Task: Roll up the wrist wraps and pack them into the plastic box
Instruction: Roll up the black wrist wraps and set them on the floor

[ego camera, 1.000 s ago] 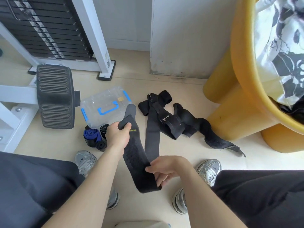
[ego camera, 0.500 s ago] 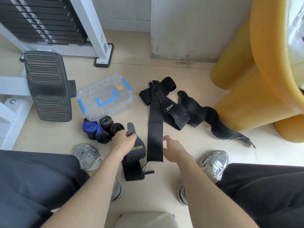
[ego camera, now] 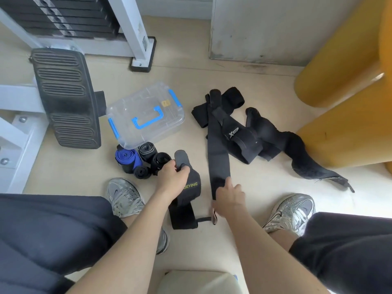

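Holding: left hand (ego camera: 172, 177) is clamped on the top end of a black wrap (ego camera: 186, 209), fingers curled round it. The rest of that wrap lies unrolled on the floor (ego camera: 254, 81).
Right hand: right hand (ego camera: 228, 197) has fingers on the near end of a long strap (ego camera: 217, 153) laid flat just beside. Pinch or plain press, cannot tell.
Done: rolled wraps (ego camera: 146, 160), one blue, sit in a cluster on the floor against the box's near side.
Box: plastic box (ego camera: 146, 117) has its lid on, with blue latches and handle. No wrap is visible through the clear walls.
Left: both wraps at the hands are unrolled. A loose pile (ego camera: 265, 136) of black wraps lies right of the box, and the strap's far end runs into it.
Progress: my read is rolling partway, packing not started.
Text: "JEYING" in yellow-green on the held wrap, leading letters hidden by the hand. "XTEP" in white on a pile wrap. The small yellow sticker (ego camera: 165, 103) on the lid is unreadable.
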The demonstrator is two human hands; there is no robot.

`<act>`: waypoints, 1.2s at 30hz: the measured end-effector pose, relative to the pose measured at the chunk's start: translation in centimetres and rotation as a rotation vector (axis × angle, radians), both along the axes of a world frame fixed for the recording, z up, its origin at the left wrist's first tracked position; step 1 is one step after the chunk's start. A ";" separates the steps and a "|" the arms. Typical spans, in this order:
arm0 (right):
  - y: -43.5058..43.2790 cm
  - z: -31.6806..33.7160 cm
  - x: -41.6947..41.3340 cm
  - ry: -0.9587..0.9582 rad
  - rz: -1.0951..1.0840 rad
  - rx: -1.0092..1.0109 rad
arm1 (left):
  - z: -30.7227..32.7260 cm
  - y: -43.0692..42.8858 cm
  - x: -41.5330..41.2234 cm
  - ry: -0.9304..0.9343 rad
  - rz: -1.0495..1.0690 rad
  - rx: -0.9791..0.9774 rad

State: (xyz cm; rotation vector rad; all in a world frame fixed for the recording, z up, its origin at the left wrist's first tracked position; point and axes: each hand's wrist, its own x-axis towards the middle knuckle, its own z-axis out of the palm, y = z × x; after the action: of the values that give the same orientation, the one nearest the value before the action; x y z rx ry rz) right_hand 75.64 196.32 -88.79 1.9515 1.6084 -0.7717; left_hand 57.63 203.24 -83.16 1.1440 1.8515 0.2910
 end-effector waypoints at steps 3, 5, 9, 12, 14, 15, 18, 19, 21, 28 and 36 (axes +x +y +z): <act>-0.2 -0.5 1.8 -0.023 -0.090 0.062 | -0.1 0.0 -0.1 -0.004 0.018 0.002; 0.0 -0.6 1.7 0.007 -0.138 0.128 | -0.2 -0.1 0.0 -0.001 0.014 -0.002; 0.5 -1.1 0.5 0.143 -0.317 0.191 | -0.4 -0.4 0.1 0.011 0.019 0.004; 0.6 -1.3 0.7 0.215 -0.424 0.137 | -0.4 -0.4 -0.1 -0.042 0.079 -0.033; 0.7 -1.2 1.1 0.205 -0.401 0.125 | -0.1 -0.2 -0.2 -0.130 0.148 -0.062; 1.0 -1.1 1.3 0.205 -0.386 0.120 | 0.0 -0.1 -0.2 -0.174 0.185 -0.069; 1.9 -0.1 1.8 0.214 -0.413 0.102 | 0.6 0.3 -0.4 -0.242 0.288 -0.025; 2.2 0.4 1.9 0.210 -0.438 0.119 | 0.8 0.3 -0.4 -0.240 0.319 0.017; 3.2 1.7 1.7 0.206 -0.452 0.184 | 1.4 0.4 -0.5 -0.231 0.383 0.111; 8.5 11.5 1.1 0.697 -0.615 0.503 | 3.4 0.1 -0.5 -0.181 0.393 0.177; 10.2 24.3 3.5 0.984 -0.447 0.878 | 7.3 0.5 1.6 -0.188 0.183 0.423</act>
State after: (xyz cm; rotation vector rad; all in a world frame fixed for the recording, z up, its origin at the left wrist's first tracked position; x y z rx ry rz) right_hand 79.11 206.51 -64.53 2.8511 2.3604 -1.5708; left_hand 59.22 203.74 -75.88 1.1764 1.7737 0.8986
